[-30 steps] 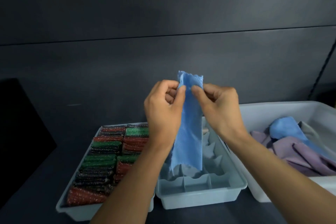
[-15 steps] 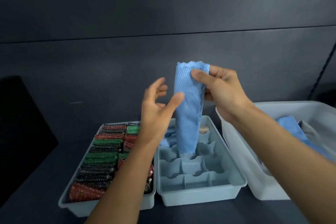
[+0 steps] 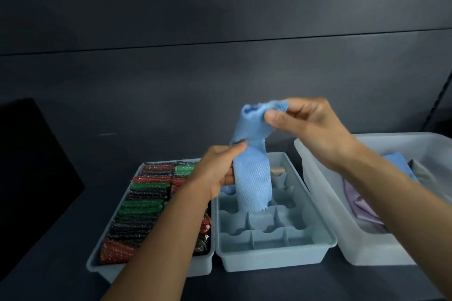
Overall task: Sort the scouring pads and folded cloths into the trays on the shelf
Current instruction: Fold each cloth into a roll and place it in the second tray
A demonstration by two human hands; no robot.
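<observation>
On a dark shelf (image 3: pixel 244 286), a blue cloth (image 3: pixel 253 178) is held upright above the divided tray (image 3: pixel 276 247): its top is pinched by the right grip (image 3: pixel 315 129), its middle by the left grip (image 3: pixel 215 173)

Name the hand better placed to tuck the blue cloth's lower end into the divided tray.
Probably left. The left hand grips the blue cloth at its middle, low and close to the divided tray, so it can steer the hanging end. The right hand pinches the top, higher up.
</observation>
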